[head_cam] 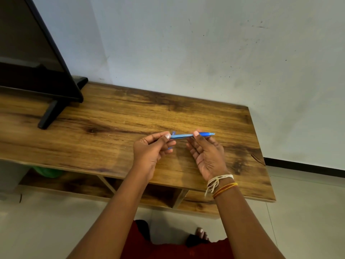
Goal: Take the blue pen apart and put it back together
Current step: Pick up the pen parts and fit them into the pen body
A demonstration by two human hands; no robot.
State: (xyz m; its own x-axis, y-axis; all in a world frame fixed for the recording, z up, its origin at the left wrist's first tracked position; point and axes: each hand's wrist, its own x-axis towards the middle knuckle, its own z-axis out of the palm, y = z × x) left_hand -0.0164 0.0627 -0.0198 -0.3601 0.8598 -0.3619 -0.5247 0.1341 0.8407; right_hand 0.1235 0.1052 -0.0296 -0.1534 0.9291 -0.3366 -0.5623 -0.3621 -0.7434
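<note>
The blue pen [186,135] lies level in the air just above the wooden table [115,116], its tip pointing right. My left hand [152,148] pinches its left end between thumb and forefinger. My right hand [205,152] pinches the barrel near the tip end with thumb and fingers, palm turned up. A small blue piece [170,148] shows under my left fingers; what it is I cannot tell.
A black monitor [33,58] on a black stand [48,116] fills the table's left end. A pale wall rises behind the table. The table's right edge [261,156] drops to a tiled floor. Shelves sit under the tabletop, with something green [46,171] at the left.
</note>
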